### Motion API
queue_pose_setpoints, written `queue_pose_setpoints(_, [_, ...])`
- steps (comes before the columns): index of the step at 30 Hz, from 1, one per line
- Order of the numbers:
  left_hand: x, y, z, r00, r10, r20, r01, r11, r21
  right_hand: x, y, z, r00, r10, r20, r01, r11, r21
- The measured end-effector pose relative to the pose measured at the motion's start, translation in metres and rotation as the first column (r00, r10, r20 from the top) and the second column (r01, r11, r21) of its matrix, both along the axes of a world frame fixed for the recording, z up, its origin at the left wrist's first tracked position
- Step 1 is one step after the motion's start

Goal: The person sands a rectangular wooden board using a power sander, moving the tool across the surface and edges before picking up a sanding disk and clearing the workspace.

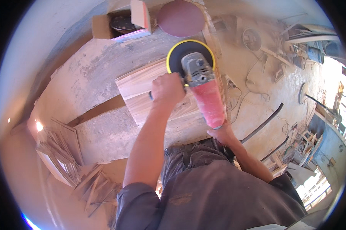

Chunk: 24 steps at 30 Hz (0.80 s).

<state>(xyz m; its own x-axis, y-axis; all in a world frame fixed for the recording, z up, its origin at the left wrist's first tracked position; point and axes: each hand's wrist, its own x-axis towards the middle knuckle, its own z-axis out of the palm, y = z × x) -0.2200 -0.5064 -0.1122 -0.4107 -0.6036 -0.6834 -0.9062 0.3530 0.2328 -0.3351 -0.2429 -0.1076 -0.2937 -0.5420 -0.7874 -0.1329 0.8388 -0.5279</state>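
A red and grey power sander [206, 96] with a round, yellow-rimmed black pad [175, 55] is held over the workbench. My left hand [168, 89] is closed around its dark side handle, whose end sticks out past the fist. At the rear end of the red body, my right hand [222, 134] grips the tool, its fingers partly hidden. Beneath my left forearm lies a flat wooden panel [136, 92] with streaked grain. The pad overlaps the panel's far right corner; whether it touches the wood I cannot tell.
On the dusty workbench [77, 76], a brown sanding disc [181, 18] lies at the far edge beside an open cardboard box [132, 35] with dark discs inside. Thin boards [60, 153] lean at the left. Cables [243, 94] trail over the floor at the right.
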Motion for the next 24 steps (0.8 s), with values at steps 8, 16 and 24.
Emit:
queue_pose_setpoints(8, [0.133,-0.028,0.009,0.964,0.25,0.094,-0.241,0.966,-0.093,0.067,-0.066,-0.009,0.936,0.351,0.039,-0.349,0.936,-0.049])
queue_pose_setpoints(16, [0.088,-0.004,0.006,0.996,0.063,-0.058,-0.063,0.998,0.001,0.066,-0.001,-0.016,0.995,0.064,0.078,-0.074,0.989,0.127])
queue_pose_setpoints(24, [0.132,-0.041,0.011,0.991,0.134,0.001,-0.133,0.985,-0.107,0.092,-0.056,-0.017,0.963,0.236,0.132,-0.238,0.971,0.004])
